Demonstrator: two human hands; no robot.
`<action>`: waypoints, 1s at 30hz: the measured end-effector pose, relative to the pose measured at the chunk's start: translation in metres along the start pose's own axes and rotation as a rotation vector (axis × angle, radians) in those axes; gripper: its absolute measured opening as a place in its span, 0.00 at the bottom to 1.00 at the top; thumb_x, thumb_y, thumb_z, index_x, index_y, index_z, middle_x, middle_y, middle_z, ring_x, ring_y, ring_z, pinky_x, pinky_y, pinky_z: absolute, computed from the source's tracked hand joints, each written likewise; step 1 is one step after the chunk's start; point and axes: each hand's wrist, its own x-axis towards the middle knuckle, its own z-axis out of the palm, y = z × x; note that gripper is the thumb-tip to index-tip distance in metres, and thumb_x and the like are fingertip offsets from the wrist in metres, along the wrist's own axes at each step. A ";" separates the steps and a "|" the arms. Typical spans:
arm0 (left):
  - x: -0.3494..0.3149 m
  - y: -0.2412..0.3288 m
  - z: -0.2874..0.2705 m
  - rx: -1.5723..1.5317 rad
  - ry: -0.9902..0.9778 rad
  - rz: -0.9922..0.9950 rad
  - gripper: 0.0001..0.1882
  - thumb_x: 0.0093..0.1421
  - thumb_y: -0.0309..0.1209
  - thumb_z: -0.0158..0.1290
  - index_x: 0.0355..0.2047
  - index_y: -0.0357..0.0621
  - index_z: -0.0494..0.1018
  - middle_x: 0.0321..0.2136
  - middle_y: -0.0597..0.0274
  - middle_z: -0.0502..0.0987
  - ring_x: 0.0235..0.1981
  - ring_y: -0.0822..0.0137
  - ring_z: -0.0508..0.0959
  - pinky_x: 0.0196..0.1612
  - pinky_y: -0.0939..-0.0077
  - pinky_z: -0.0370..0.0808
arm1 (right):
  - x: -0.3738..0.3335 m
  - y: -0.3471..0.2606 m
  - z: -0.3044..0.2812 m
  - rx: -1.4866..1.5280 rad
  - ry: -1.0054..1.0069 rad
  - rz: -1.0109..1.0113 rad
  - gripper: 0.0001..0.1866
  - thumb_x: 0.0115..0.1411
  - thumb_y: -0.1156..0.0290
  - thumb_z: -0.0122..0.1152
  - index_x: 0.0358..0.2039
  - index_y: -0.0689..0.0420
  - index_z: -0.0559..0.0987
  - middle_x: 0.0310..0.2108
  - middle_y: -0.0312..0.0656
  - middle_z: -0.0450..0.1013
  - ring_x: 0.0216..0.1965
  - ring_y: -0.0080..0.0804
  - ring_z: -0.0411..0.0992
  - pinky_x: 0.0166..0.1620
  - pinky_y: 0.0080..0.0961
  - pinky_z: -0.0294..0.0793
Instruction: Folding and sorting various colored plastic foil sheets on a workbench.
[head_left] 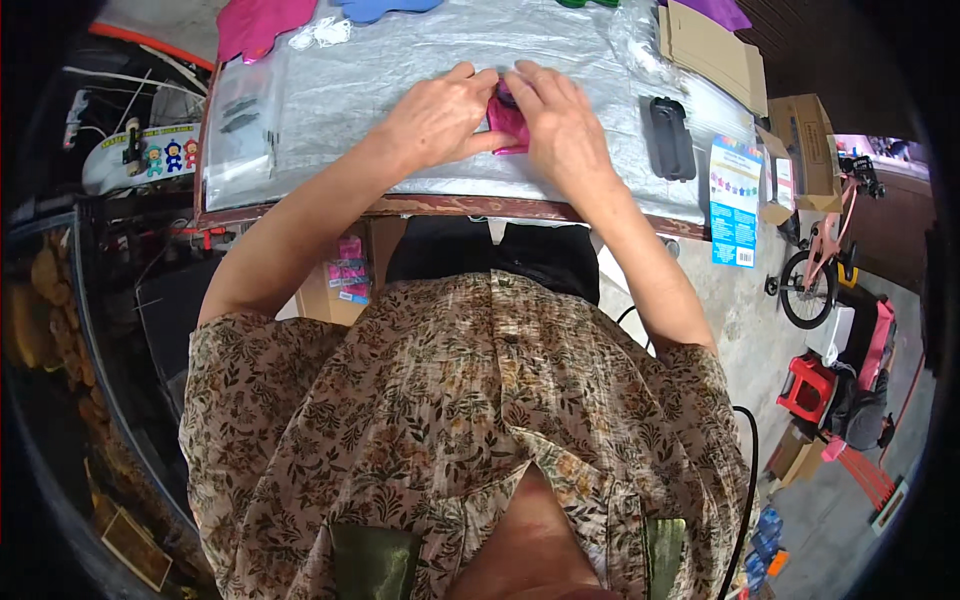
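A small folded piece of shiny magenta material (510, 128), with a dark patch near its far end, lies on the silver-covered table (350, 90) between my hands. My left hand (445, 115) grips its left edge, with the thumb stretched along the near end and the fingers curled at the far end. From the other side my right hand (558, 115) presses on it, fingers closed together over the right edge. Part of the piece is hidden under my fingers, and I cannot tell exactly what it is.
A black case (670, 138) and a blue-and-white printed card (736, 200) are at the right. Clear plastic bags (243, 130) lie at the left, white cord (321, 33) beyond them. Pink (262, 22) and blue (385, 8) pieces line the far edge. Cardboard boxes (805, 145) stand right.
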 end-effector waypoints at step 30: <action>0.090 -0.034 -0.017 -0.220 -0.607 -0.247 0.19 0.55 0.43 0.63 0.23 0.38 0.77 0.20 0.55 0.79 0.21 0.63 0.78 0.31 0.65 0.75 | -0.026 -0.035 0.016 0.112 0.016 0.226 0.21 0.57 0.72 0.64 0.48 0.71 0.78 0.50 0.57 0.75 0.51 0.55 0.74 0.54 0.42 0.76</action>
